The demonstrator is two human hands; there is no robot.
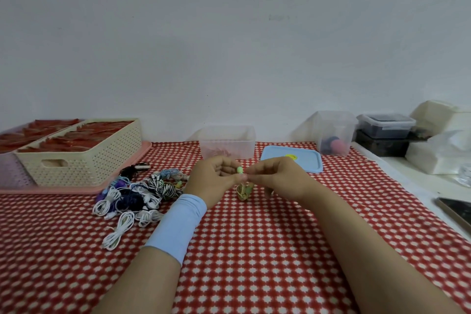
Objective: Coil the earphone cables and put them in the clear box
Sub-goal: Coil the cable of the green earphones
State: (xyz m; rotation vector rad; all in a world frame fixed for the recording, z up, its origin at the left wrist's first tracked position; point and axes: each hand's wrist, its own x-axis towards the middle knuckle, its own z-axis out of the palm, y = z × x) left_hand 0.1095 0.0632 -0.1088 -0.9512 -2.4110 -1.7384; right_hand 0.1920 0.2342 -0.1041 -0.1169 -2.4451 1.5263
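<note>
Checkered cloth (254, 250); left hand (214, 181), right hand (277, 178) each pinch-grip green earphone cable (243, 192), coil hanging vertical.

Looks forward and down from head height across the table (254, 250) toward its far edge and the wall (229, 46), sits close over the near edge

1. We curl our left hand (212, 181), thumb and fingertips pinching the green earphone cable (243, 192).
2. Our right hand (277, 178), just beside the left, pinches the same cable, its fingertips almost meeting the left's.
3. Both our forearms angle inward toward each other; a pale blue band (178, 224) wraps our left wrist.
</note>
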